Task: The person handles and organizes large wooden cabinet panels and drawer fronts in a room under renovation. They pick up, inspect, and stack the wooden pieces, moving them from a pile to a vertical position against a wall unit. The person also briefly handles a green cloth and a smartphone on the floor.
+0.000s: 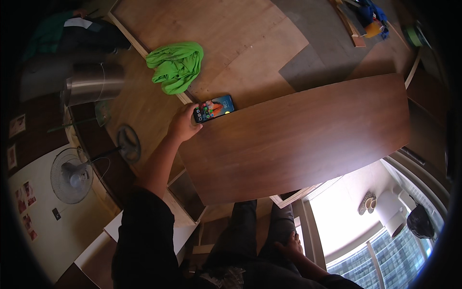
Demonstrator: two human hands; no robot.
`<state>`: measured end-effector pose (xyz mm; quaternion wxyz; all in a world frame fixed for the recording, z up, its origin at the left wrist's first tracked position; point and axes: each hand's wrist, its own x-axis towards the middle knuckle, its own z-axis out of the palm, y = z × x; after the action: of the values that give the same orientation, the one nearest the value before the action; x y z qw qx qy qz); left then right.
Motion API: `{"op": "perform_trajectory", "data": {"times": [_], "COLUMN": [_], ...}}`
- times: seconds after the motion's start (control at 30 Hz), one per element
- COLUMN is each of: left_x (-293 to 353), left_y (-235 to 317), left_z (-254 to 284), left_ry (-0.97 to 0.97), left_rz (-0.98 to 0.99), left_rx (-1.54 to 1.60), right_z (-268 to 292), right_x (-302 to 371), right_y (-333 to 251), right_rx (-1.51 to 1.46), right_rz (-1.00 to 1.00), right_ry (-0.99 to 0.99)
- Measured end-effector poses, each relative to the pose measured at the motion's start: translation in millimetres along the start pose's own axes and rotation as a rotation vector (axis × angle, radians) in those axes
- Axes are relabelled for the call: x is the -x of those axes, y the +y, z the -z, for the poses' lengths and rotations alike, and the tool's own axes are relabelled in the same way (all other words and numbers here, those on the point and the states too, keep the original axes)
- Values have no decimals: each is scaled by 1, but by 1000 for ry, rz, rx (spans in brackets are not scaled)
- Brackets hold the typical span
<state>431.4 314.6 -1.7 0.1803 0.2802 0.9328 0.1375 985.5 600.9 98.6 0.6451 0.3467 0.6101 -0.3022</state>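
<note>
My left hand (183,125) is closed on the lower end of a smartphone (214,109), its thumb and fingers at the phone's sides. The phone's lit screen faces up and shows a grid of app icons. It lies at the far left corner of a long, dark brown wooden panel (298,135). My right hand (292,246) rests on my right leg with its fingers extended, holding nothing that I can see. Beyond the phone, a crumpled bright green cloth (177,66) lies on the wooden surface.
A pale plywood surface (231,38) stretches beyond the panel. At the left stand a fan (72,176) and a shiny metal cylinder (94,84). A person in dark trousers (91,38) is at the upper left. Wood strips (349,24) lie at the upper right. A window (399,260) shows at lower right.
</note>
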Motion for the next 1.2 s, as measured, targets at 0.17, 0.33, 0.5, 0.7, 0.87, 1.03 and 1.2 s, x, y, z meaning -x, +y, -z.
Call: {"op": "perform_trajectory", "data": {"times": [0.17,0.33,0.5,0.7,0.87,1.03,1.2], "left_x": [-33,-50,-57,-66,-66,-56,-13], "left_y": [-5,-14,-9,6,11,26,42], "left_z": [3,6,8,24,25,62,133], "left_ry": [-348,-512,-566,-563,-433,-604,-560], "left_rz": [-5,-19,-54,-85,-94,-16,70], "left_rx": [-267,-243,-334,-385,-447,-650,-666], "right_z": [-5,-7,-11,-7,-4,-9,30], "right_x": [0,2,0,0,1,2,46], "right_y": [-10,-16,-11,-4,-1,18,22], "right_rx": [15,8,-12,-56,-55,50,106], "right_rz": [-19,-46,-32,-6,-4,55,416], "right_ry": [42,47,61,41,56,101,24]}}
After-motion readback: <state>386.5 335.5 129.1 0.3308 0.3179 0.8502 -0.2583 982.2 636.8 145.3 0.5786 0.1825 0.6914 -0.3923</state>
